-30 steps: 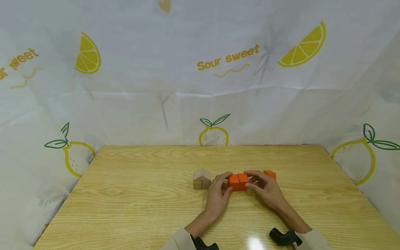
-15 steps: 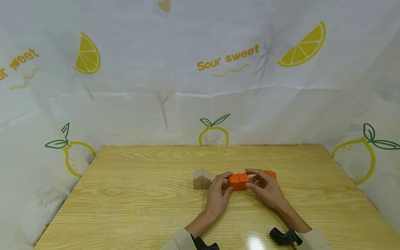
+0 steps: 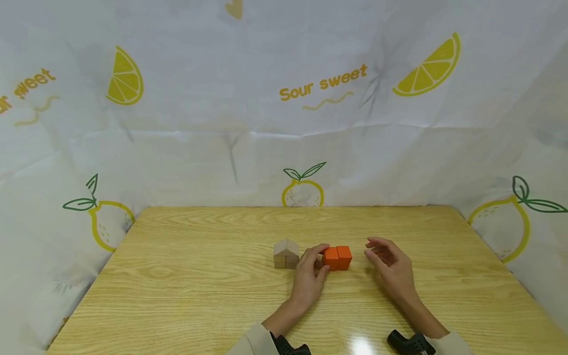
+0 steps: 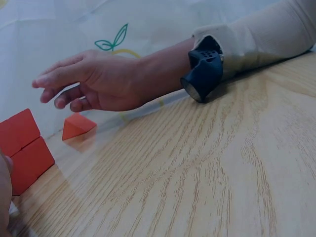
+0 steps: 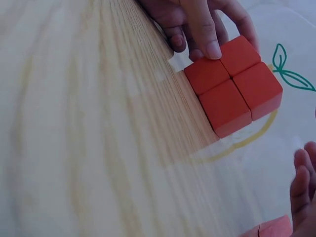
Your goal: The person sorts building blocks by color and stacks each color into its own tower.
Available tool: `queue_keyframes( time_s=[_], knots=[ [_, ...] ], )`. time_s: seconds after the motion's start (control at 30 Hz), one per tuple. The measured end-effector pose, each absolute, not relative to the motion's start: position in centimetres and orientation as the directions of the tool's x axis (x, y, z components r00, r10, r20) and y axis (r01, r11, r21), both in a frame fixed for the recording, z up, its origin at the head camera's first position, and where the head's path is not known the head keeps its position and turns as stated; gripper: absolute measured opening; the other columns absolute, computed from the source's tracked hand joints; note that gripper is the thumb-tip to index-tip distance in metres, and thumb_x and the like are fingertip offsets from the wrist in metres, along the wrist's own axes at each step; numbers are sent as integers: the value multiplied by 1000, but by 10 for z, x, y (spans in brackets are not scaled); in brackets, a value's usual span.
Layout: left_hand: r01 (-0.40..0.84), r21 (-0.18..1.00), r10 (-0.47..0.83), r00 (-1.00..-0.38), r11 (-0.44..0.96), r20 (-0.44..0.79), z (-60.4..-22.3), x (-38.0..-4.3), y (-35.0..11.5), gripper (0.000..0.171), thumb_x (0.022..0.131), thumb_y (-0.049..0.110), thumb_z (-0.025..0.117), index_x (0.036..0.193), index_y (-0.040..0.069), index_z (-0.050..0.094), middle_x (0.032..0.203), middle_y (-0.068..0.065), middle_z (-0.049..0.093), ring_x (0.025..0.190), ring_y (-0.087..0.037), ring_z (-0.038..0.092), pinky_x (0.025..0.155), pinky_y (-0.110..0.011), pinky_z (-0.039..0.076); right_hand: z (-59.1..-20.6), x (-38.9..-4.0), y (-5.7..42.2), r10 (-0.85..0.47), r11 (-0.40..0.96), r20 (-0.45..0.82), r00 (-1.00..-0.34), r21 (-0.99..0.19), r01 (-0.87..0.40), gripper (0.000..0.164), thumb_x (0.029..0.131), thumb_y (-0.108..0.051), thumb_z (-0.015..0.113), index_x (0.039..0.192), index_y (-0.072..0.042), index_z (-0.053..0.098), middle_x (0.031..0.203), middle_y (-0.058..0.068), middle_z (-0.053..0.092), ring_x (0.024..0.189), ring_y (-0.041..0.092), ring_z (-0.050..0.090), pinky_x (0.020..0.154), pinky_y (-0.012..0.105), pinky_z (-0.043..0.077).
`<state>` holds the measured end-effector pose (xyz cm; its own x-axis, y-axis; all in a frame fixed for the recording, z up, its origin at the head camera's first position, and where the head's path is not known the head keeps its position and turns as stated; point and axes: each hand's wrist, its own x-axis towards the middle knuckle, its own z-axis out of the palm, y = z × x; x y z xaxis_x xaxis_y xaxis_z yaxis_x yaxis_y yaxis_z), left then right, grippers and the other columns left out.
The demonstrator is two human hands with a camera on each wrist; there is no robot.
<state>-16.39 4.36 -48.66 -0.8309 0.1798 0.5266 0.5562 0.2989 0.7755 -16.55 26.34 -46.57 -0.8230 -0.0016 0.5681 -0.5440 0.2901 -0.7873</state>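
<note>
Orange cube blocks (image 3: 337,259) stand on the table as two columns side by side, each two cubes high. My left hand (image 3: 307,281) grips the left side of this stack, thumb on the near face and a finger at the far edge; the right wrist view shows the thumb pressing a cube (image 5: 210,76). To the right, my right hand (image 3: 394,270) is apart from the cubes, fingers loosely bent and holding nothing. An orange triangular block (image 4: 78,126) lies beneath that hand in the left wrist view and is hidden behind it in the head view.
Just left of the left hand stands a small house of plain wooden blocks (image 3: 286,255), with a triangular roof on top. A lemon-print white cloth (image 3: 213,167) hangs behind the far edge of the wooden table (image 3: 186,296).
My right hand has let go of the orange cubes and moved to the right, now covering the triangular block in the head view. The left hand and the cubes have stayed in place.
</note>
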Motion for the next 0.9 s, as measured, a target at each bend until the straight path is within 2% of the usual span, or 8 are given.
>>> queue_keyframes(
  time_s=[0.1, 0.3, 0.47, 0.67, 0.77, 0.9],
  knots=[
    [550, 783, 177, -835, 292, 521, -487, -164, 44, 52, 85, -8, 67, 131, 12, 53, 115, -4, 57, 79, -16, 52, 66, -22, 48, -462, -163, 267, 64, 327, 570, -819, -788, -522, 36, 84, 14, 64, 119, 9, 59, 99, 23, 60, 89, 9, 60, 75, 15, 47],
    [550, 780, 173, -835, 299, 523, -486, -163, 44, 52, 84, -9, 67, 130, 11, 53, 114, -5, 58, 78, -16, 52, 65, -21, 48, -451, -155, 271, 145, 421, 555, -819, -784, -457, 35, 83, 12, 67, 117, 9, 60, 96, 27, 59, 81, 9, 59, 66, 14, 46],
    [557, 773, 172, -830, 303, 531, -485, -163, 44, 52, 84, -9, 68, 130, 10, 53, 114, -5, 58, 78, -16, 52, 64, -21, 47, -462, -160, 280, 150, 510, 573, -806, -743, -434, 42, 80, 11, 71, 120, 4, 61, 104, 20, 60, 80, 13, 55, 64, 13, 44],
    [551, 779, 177, -834, 300, 522, -485, -163, 44, 51, 84, -8, 67, 130, 10, 53, 114, -5, 57, 79, -18, 52, 65, -22, 47, -474, -166, 288, 151, 632, 512, -846, -708, -316, 50, 82, -6, 76, 127, 1, 56, 115, 15, 54, 91, 21, 47, 68, 13, 39],
    [551, 780, 179, -834, 296, 521, -486, -163, 44, 51, 85, -8, 67, 130, 10, 53, 115, -5, 57, 80, -18, 53, 65, -22, 47, -474, -166, 288, 177, 672, 467, -866, -700, -241, 55, 82, -14, 77, 129, 3, 52, 115, 17, 51, 92, 23, 46, 69, 13, 37],
    [555, 779, 177, -831, 291, 527, -485, -164, 44, 51, 85, -8, 66, 130, 10, 53, 115, -5, 57, 80, -18, 52, 65, -23, 48, -472, -166, 288, 180, 695, 431, -884, -692, -197, 60, 82, -17, 78, 130, 6, 49, 112, 19, 50, 92, 26, 48, 69, 12, 36]
  ],
)
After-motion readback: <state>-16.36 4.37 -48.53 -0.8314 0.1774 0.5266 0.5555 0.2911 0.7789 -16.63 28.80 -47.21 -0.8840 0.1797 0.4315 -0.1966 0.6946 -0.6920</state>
